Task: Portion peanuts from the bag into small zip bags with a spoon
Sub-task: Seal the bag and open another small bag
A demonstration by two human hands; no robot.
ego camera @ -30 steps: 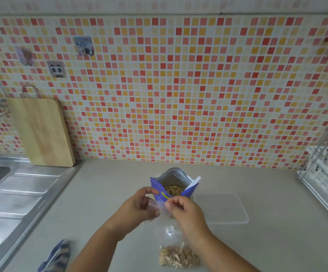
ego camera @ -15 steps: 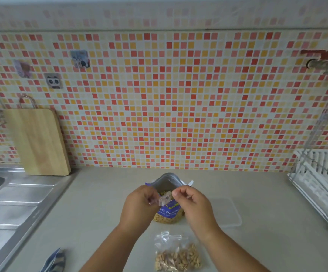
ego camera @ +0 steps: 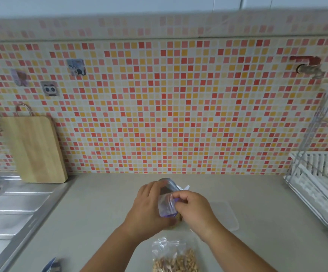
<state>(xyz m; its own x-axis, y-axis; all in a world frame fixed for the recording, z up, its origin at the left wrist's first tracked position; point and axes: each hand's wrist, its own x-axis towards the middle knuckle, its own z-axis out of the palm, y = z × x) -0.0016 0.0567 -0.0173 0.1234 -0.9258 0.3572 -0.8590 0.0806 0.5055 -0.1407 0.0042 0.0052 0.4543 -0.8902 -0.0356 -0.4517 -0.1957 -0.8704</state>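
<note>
Head view: left hand [ego camera: 149, 210] and right hand [ego camera: 195, 210] have spread the small clear zip bag [ego camera: 166, 205] wider, pinching its edges before the blue foil peanut bag [ego camera: 167, 183]; spooning looks next.

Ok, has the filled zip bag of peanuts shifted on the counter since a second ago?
No. The filled zip bag sits in the same spot near-left of the clear lid; only the camera tilted up.

No text legible. Print on blue peanut bag [ego camera: 168, 185] sat behind fingers [ego camera: 181, 199], blurred, mostly covered. Wall stickers [ego camera: 76, 67] far above fingers bore pictures, no readable words.
</note>
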